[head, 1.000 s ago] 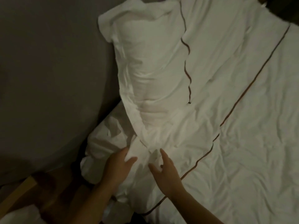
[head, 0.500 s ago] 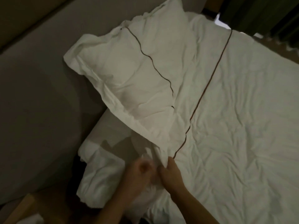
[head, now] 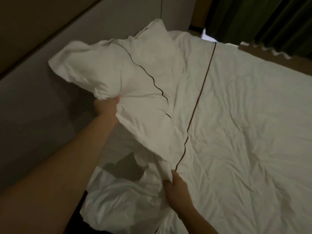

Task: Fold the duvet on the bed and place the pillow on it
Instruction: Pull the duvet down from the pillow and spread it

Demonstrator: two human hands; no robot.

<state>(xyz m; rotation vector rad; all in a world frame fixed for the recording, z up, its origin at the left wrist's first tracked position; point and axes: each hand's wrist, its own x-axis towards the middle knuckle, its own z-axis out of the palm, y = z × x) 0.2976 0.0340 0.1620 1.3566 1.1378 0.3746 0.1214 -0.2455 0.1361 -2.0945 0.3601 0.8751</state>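
Dim light; the left hand (head: 106,106) has its fingers buried under the white pillow (head: 121,78), gripping its edge. Right hand (head: 175,188) pinches the pillow's near corner. Pillow lies lifted over the rumpled duvet (head: 244,132).

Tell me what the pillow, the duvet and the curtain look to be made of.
Pillow: white woven cloth cover, matte, probably cotton; it creases finely and bunches where the left hand grips it, with soft filling inside.
Duvet: the same matte white cloth, puffy and wrinkled, with a thin dark piped line.
Curtain: dark green fabric hanging in vertical folds; its weave is too dim to tell.
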